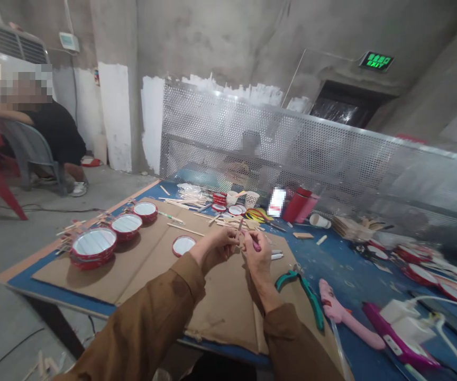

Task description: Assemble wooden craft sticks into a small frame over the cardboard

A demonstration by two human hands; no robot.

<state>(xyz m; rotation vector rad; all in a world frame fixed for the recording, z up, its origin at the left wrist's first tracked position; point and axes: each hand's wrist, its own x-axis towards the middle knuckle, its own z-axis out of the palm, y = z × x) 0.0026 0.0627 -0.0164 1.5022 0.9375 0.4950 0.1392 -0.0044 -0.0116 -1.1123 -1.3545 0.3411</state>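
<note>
Over the cardboard sheet point(220, 312), the left hand point(215, 250) and right hand point(259, 256) work close together, fingers curled shut! Left pinches a thin wooden stick point(239, 227), right grips a purple piece point(256, 245), its end half hidden by the fingers. Beyond, red-rimmed round frames point(184, 245) sit on the cardboard.

Thin wooden stick point(239, 225), nearly upright

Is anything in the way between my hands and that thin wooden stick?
Nothing visible does. The thin pale wooden stick sits right at the fingers of the left hand and right hand. The small magenta piece in the right hand lies beside it, not between.
</note>
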